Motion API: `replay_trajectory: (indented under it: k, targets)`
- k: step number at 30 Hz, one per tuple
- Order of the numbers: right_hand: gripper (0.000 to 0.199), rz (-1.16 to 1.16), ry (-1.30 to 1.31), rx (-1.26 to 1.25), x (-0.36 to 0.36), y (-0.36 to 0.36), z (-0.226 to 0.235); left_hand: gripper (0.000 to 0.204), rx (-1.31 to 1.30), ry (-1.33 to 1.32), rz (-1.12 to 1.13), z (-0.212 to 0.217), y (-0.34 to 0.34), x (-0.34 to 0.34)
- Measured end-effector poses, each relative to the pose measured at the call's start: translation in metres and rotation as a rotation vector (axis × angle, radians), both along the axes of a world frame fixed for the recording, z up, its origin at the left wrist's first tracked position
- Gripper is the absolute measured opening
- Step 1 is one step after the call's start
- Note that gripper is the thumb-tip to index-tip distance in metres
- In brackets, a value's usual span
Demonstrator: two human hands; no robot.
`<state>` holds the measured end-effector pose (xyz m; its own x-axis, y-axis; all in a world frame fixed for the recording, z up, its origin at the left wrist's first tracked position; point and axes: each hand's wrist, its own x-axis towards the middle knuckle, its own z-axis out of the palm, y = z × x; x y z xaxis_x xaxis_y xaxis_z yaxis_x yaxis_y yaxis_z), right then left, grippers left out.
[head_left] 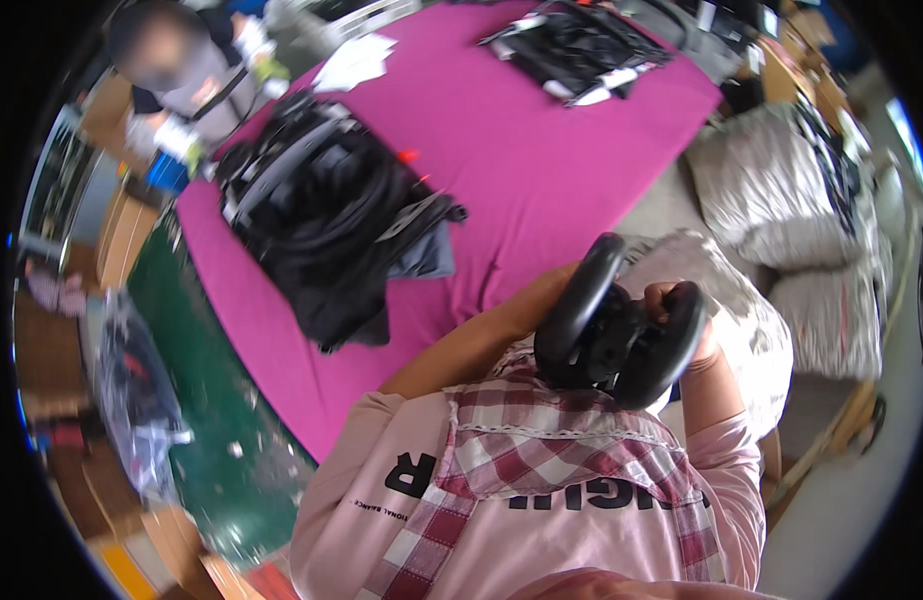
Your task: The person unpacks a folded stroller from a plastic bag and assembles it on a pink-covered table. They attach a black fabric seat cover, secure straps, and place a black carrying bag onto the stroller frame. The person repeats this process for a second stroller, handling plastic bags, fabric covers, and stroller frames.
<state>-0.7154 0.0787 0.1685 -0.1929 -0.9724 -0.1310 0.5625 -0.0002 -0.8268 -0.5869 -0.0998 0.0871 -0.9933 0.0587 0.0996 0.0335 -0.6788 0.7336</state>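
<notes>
Here, magenta-covered table (541, 170) near pale stuffed sacks (761, 190).

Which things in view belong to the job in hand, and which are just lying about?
Job in hand, judging by contact:
Pair of black round wheels, gripped by the right hand; left hand hidden behind them
Perhaps the black fabric heap on the magenta cloth

Probably just lying about:
White paper sheets
Clear plastic bag
Pale grey wrapped bundles
</notes>
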Motion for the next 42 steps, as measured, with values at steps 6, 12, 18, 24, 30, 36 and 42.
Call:
replay_trajectory:
  k: [6, 12, 18, 24, 30, 36, 42]
  targets:
    - [0.019, 0.211, 0.202, 0.021, -0.008, -0.083, -0.002, 0.041, 0.098, -0.316, 0.338, -0.027, -0.017, 0.049]
    - [0.029, 0.535, 0.469, -0.178, -0.041, -0.16, 0.028, 0.021, -0.454, -0.4, 1.024, -0.051, -0.053, 0.068]
    - [0.036, -0.074, -0.095, 0.138, -0.107, -0.27, -0.009, 0.02, -0.461, -0.634, 1.622, 0.046, -0.087, 0.113]
    - [0.028, 0.075, -0.089, 0.005, -0.097, -0.391, -0.033, 0.013, -0.207, -0.45, 2.178, 0.074, -0.147, 0.147]
    - [0.025, 0.461, -0.521, -0.075, -0.007, -0.492, -0.066, 0.02, 0.216, -0.163, 2.131, 0.053, -0.27, 0.17]
    - [0.044, 0.277, 0.333, 0.403, 0.075, -0.505, -0.171, 0.062, -0.124, -1.12, 1.948, -0.114, -0.321, 0.203]
    - [0.058, -0.009, 1.212, 0.115, 0.094, -0.537, -0.156, 0.072, -1.362, -1.386, 2.049, -0.085, -0.335, 0.192]
